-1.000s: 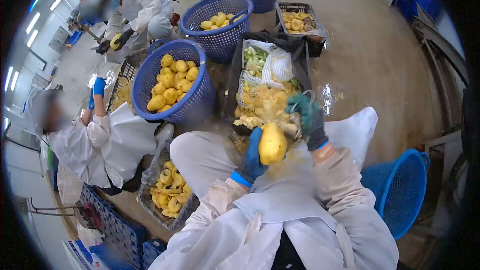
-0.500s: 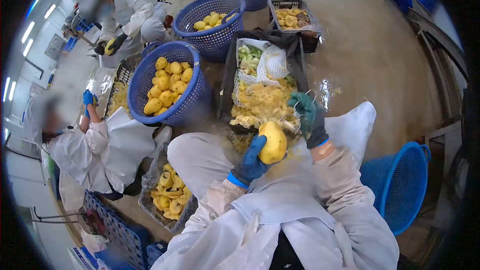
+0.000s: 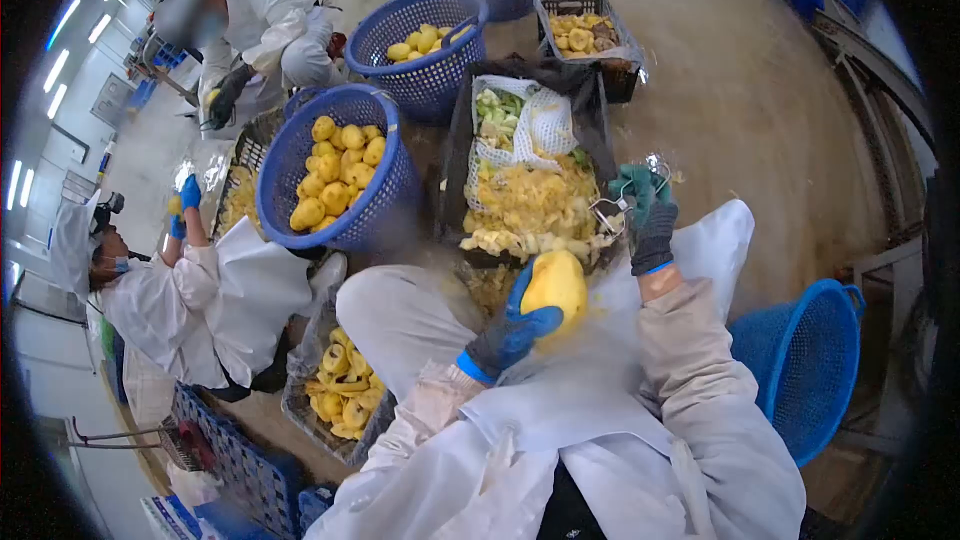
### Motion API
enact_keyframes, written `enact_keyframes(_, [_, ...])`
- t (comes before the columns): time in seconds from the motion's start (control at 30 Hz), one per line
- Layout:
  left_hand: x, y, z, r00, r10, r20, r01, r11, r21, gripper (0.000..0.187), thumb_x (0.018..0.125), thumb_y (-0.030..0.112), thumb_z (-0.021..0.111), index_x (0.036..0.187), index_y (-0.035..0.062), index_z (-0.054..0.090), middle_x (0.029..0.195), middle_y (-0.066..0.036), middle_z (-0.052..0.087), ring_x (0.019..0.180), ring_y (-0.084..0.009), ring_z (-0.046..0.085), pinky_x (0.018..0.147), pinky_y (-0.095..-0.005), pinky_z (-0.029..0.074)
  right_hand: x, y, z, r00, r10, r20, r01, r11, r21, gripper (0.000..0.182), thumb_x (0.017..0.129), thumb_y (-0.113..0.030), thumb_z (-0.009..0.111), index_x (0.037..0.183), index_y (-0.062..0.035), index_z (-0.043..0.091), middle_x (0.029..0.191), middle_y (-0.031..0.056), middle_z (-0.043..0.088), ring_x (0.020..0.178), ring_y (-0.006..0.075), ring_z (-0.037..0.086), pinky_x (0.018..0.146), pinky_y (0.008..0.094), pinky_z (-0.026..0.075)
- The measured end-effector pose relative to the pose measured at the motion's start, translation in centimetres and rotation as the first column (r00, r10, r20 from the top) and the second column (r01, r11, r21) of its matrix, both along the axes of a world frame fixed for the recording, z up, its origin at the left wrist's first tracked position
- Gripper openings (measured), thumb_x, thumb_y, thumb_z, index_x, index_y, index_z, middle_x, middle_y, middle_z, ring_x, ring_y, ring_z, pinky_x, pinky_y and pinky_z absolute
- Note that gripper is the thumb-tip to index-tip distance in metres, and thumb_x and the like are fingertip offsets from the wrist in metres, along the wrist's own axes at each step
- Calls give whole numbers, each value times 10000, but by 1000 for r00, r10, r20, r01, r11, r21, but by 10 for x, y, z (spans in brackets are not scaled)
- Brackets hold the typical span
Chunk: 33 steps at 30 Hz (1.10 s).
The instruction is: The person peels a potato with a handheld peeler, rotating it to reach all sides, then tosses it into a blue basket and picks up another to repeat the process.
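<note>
A peeled yellow mango (image 3: 556,292) rests in my left hand (image 3: 512,328), whose blue-gloved fingers are curled round its left side. My right hand (image 3: 648,215), in a green and dark glove, is closed on a metal peeler (image 3: 608,216) and is held up to the right of the mango, apart from it. Behind both hands stands a black-lined crate (image 3: 455,175) with yellow peelings (image 3: 530,202) and some green scraps under white foam netting (image 3: 540,125).
A purple basket (image 3: 395,185) of peeled mangoes is at the left, with more baskets behind. A crate of yellow pieces (image 3: 340,390) lies by my left leg; a blue basket (image 3: 815,370) leans at the right. Two people (image 3: 190,310) (image 3: 270,25) work at the left.
My right hand has moved right with the peeler, away from the mango. My left hand has tilted the mango and shifted slightly right. The seated person at the left has raised their head.
</note>
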<state>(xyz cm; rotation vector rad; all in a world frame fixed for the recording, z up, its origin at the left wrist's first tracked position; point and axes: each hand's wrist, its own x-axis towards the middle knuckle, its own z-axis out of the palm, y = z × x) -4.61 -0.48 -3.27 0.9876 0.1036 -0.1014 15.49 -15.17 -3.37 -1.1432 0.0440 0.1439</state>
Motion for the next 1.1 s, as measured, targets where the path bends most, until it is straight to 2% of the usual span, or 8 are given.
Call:
enact_keyframes(0.27, [6, -7, 6, 982, -25, 186, -70, 871, 487, 884, 744, 153, 759, 1449, 61, 233, 1384, -104, 382, 1258, -215, 383, 1039, -342, 331, -16, 25, -38, 730, 420, 539, -170, 876, -451, 182, 906, -190, 564, 926, -31, 651, 788, 84, 654, 687, 155, 628, 625, 292, 516])
enact_keyframes(0.37, [12, 3, 1, 985, -24, 172, -75, 833, 549, 905, 726, 170, 774, 1444, 50, 236, 1397, -115, 357, 1274, -219, 352, 1053, -345, 304, 9, 6, -9, 976, 215, 23, -212, 973, -96, 205, 909, -199, 558, 938, -16, 646, 830, 93, 668, 726, 191, 635, 660, 315, 516])
enact_keyframes(0.47, [12, -3, 3, 971, -37, 235, -114, 794, 597, 922, 714, 198, 782, 1440, 37, 236, 1393, -132, 361, 1270, -229, 356, 1058, -353, 298, -21, 28, -15, 794, 454, 405, -304, 873, -382, 198, 898, -183, 561, 933, -7, 643, 798, 80, 649, 683, 178, 634, 645, 287, 516])
enact_keyframes(0.6, [9, -1, 6, 964, -56, 261, -151, 691, 707, 944, 714, 213, 781, 1438, 9, 211, 1388, -143, 367, 1264, -246, 367, 1060, -358, 294, 2, 16, -18, 956, 268, 121, -251, 958, -142, 212, 894, -185, 552, 935, -4, 656, 783, 68, 646, 666, 162, 632, 629, 273, 508])
enact_keyframes(0.77, [12, -1, 2, 986, -29, 165, -82, 774, 628, 915, 719, 210, 775, 1436, 26, 236, 1394, -141, 366, 1270, -250, 369, 1059, -355, 295, -33, 33, -4, 830, 477, 290, -434, 878, -202, 214, 910, -205, 544, 877, -29, 662, 778, 68, 644, 664, 152, 619, 553, 264, 488])
enact_keyframes(0.93, [11, 4, -2, 955, -55, 292, -173, 695, 698, 908, 725, 187, 768, 1447, 58, 233, 1385, -121, 377, 1257, -224, 379, 1042, -360, 324, -1, 7, 1, 985, 141, -103, -124, 979, 161, 225, 906, -186, 571, 963, 25, 623, 800, 71, 652, 730, 173, 635, 668, 294, 512])
enact_keyframes(1.03, [15, -2, 3, 980, 0, 200, -102, 859, 501, 902, 726, 181, 765, 1447, 54, 238, 1376, -112, 390, 1253, -218, 389, 1039, -356, 332, -37, 23, 2, 895, 408, 182, -365, 903, -228, 213, 911, -202, 573, 932, 5, 618, 770, 58, 641, 711, 172, 634, 624, 301, 524])
enact_keyframes(1.1, [3, -5, -2, 999, 31, 22, -36, 959, 280, 901, 740, 137, 743, 1456, 51, 203, 1373, -104, 385, 1254, -213, 392, 1035, -349, 343, -6, 4, -62, 882, 271, 386, -112, 915, -387, 245, 926, -228, 562, 928, 10, 622, 763, 57, 637, 687, 155, 624, 637, 294, 519])
